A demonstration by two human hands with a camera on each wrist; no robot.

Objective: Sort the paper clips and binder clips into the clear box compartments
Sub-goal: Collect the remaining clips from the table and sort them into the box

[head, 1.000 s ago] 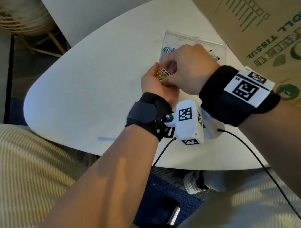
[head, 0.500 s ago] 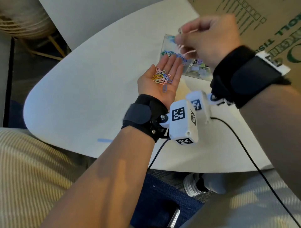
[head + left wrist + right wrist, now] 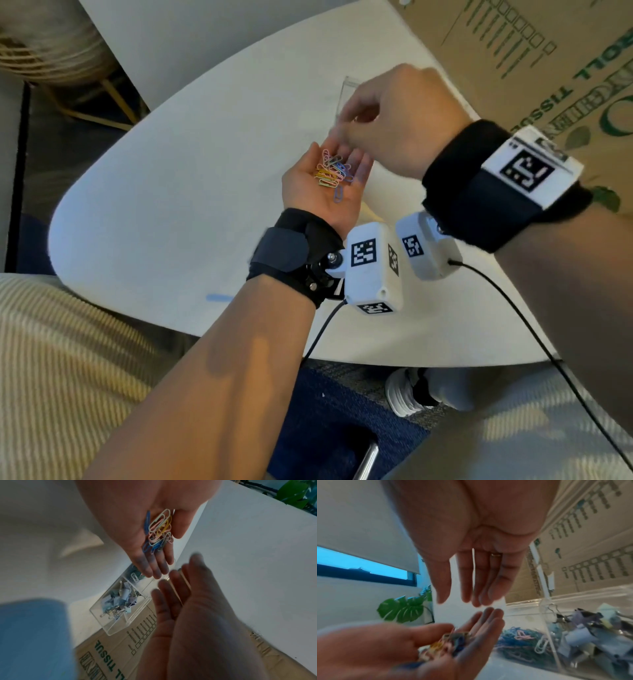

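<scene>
My left hand [image 3: 346, 202] lies palm up over the white table and carries a small heap of coloured paper clips [image 3: 331, 170] on straight, relaxed fingers. My right hand [image 3: 394, 126] hovers just above the left fingertips. In the right wrist view its fingers [image 3: 479, 585] are straight and hold nothing. The clear box [image 3: 120, 615] stands beyond both hands. One compartment holds paper clips [image 3: 518, 642], the neighbouring one binder clips [image 3: 590, 635]. In the head view the right hand hides most of the clear box [image 3: 349, 85].
A big cardboard box [image 3: 548, 68] stands against the clear box at the table's far right. The white table [image 3: 171, 205] has a rounded near edge with a blue mark [image 3: 219, 297] close to it. Black cables hang from both wrist cameras. A green plant [image 3: 402, 608] stands beyond the table.
The right hand pinched clips from the left palm, lifted them over the box, and is now back above the palm with nothing in it. The left hand stayed in place.
</scene>
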